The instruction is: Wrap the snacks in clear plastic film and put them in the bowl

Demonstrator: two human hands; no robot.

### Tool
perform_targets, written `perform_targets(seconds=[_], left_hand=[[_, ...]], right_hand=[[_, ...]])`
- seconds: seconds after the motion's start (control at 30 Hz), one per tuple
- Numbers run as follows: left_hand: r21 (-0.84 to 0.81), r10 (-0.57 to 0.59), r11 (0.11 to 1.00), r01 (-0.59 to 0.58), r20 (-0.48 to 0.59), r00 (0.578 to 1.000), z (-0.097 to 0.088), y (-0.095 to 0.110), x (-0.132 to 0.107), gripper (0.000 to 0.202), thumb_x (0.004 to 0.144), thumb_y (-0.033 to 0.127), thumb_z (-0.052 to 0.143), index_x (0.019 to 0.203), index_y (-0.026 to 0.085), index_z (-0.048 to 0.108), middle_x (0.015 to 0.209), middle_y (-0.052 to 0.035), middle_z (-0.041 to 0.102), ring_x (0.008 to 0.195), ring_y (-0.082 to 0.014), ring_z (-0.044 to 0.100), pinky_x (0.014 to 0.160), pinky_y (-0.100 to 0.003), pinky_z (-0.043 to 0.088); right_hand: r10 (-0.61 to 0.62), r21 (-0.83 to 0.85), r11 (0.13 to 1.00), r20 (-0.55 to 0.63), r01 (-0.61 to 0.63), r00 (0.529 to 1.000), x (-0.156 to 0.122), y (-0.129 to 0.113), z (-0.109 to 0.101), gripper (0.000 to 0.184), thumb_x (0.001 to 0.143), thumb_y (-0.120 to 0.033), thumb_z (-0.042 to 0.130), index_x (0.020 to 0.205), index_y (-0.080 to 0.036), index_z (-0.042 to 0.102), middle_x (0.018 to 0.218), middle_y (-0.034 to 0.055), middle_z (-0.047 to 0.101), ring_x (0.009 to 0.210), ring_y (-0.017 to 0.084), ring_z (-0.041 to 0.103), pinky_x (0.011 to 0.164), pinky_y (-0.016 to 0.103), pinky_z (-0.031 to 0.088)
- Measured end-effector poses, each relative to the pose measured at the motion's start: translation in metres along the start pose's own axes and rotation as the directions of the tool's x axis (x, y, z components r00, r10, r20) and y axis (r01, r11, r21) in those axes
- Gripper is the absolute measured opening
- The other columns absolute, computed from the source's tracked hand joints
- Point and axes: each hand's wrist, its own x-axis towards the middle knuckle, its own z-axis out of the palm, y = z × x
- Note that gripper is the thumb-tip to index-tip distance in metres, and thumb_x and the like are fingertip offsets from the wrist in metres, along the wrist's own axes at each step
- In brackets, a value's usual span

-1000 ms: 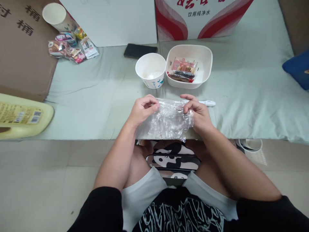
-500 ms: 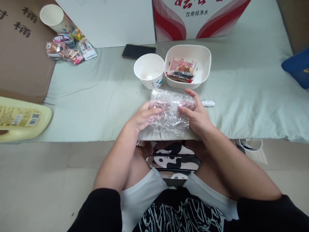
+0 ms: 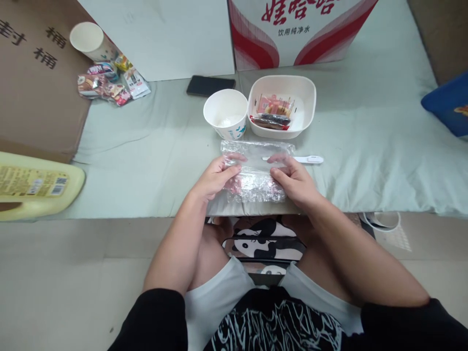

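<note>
Clear, crinkled plastic film (image 3: pixel 256 183) is stretched between my two hands near the front edge of the covered surface. My left hand (image 3: pixel 219 178) pinches its left side, thumb on top and fingers showing through it. At the right side, my right hand (image 3: pixel 294 180) grips the film the same way. Under and beside the film lies a white plastic stick or handle (image 3: pixel 309 160); its left end shows through the film. Just beyond stand a white paper cup (image 3: pixel 228 117) and a white rectangular bowl (image 3: pixel 309 105) with small wrapped snacks (image 3: pixel 274 106) in it.
A black phone (image 3: pixel 210 86) lies behind the cup. Several snack packets (image 3: pixel 106 87) and another paper cup (image 3: pixel 89 39) are at the back left. A yellow jug (image 3: pixel 69 185) stands left, a blue container (image 3: pixel 448 105) right. Large cartons (image 3: pixel 157 39) line the back.
The film, bunched up before, is now spread flatter, with its far part lying smooth. More of the white stick shows. The whole view has shifted slightly.
</note>
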Motion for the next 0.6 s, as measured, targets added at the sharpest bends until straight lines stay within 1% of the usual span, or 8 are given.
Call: perform_targets(seconds=[0.07,0.13,0.27,0.33,0.4,0.5,0.53,0.6], left_hand=[[-0.085,0.018,0.996,-0.02,-0.016,1.0,-0.002,0.003,0.0,0.03,0.074,0.029,0.077,0.1,0.021,0.065,0.054,0.0055,0.064,0.043,-0.0146,0.061,0.042,-0.022,0.049],[-0.18,0.052,0.982,-0.054,-0.017,0.999,-0.004,0.007,0.001,0.023,0.07,0.03,0.076,0.087,0.019,0.066,0.06,0.0026,0.066,0.046,-0.0147,0.063,0.045,-0.025,0.052],[-0.213,0.108,0.972,-0.098,0.031,0.994,-0.009,0.009,0.006,0.03,0.075,0.045,0.069,0.071,0.015,0.065,0.066,-0.0024,0.065,0.054,-0.0143,0.063,0.048,-0.025,0.051],[-0.143,0.125,0.982,-0.123,0.004,0.992,-0.011,0.006,0.006,0.027,0.072,0.039,0.078,0.078,0.016,0.066,0.068,0.0,0.064,0.055,-0.0112,0.06,0.049,-0.022,0.047],[-0.083,0.138,0.987,-0.14,-0.021,0.99,-0.01,0.002,0.006,0.039,0.064,0.026,0.087,0.094,0.02,0.065,0.072,0.0034,0.065,0.056,-0.0089,0.059,0.053,-0.02,0.045],[-0.071,0.157,0.985,-0.157,-0.007,0.988,-0.006,-0.004,0.007,0.063,0.061,0.026,0.092,0.114,0.025,0.058,0.077,0.0046,0.068,0.061,-0.01,0.062,0.06,-0.022,0.049],[-0.074,0.176,0.982,-0.177,-0.013,0.984,-0.005,-0.005,0.008,0.066,0.062,0.029,0.092,0.116,0.027,0.056,0.078,0.0044,0.069,0.063,-0.0108,0.063,0.062,-0.023,0.05],[-0.065,0.252,0.964,-0.257,-0.083,0.964,-0.002,-0.006,0.012,0.069,0.061,0.032,0.093,0.118,0.029,0.055,0.084,0.0034,0.07,0.073,-0.0127,0.066,0.068,-0.024,0.052]], right_hand=[[-0.041,0.039,0.998,-0.056,0.043,0.998,0.0,0.001,-0.002,0.024,0.082,-0.041,0.072,0.1,-0.026,0.065,0.06,-0.0069,0.05,0.05,0.011,0.04,0.05,0.025,0.032],[-0.059,0.1,0.993,-0.079,0.067,0.995,0.001,0.002,-0.004,0.017,0.08,-0.039,0.069,0.09,-0.025,0.066,0.069,-0.003,0.056,0.055,0.012,0.045,0.052,0.027,0.035],[-0.126,0.117,0.985,-0.003,0.125,0.992,0.0,0.001,-0.008,0.026,0.083,-0.045,0.058,0.075,-0.021,0.067,0.079,0.0043,0.064,0.071,0.017,0.057,0.063,0.032,0.045],[-0.118,0.031,0.993,0.017,0.117,0.993,-0.001,0.001,-0.01,0.027,0.085,-0.048,0.062,0.078,-0.022,0.064,0.08,0.0035,0.065,0.075,0.018,0.059,0.067,0.032,0.048],[-0.068,0.004,0.998,-0.009,0.068,0.998,-0.001,0.003,-0.01,0.03,0.079,-0.048,0.075,0.091,-0.025,0.059,0.078,-0.001,0.062,0.069,0.016,0.058,0.062,0.03,0.047],[-0.036,0.112,0.993,-0.068,0.043,0.997,-0.001,0.005,-0.009,0.057,0.068,-0.049,0.087,0.11,-0.031,0.052,0.083,-0.0035,0.063,0.07,0.016,0.06,0.062,0.029,0.048],[-0.034,0.123,0.992,-0.059,0.041,0.998,-0.001,0.006,-0.008,0.059,0.067,-0.05,0.087,0.11,-0.03,0.053,0.085,-0.0027,0.064,0.072,0.017,0.061,0.065,0.03,0.049],[-0.045,0.061,0.997,-0.036,0.047,0.998,-0.001,0.006,-0.006,0.046,0.069,-0.048,0.086,0.1,-0.027,0.058,0.083,-0.0016,0.064,0.071,0.016,0.059,0.067,0.032,0.049]])
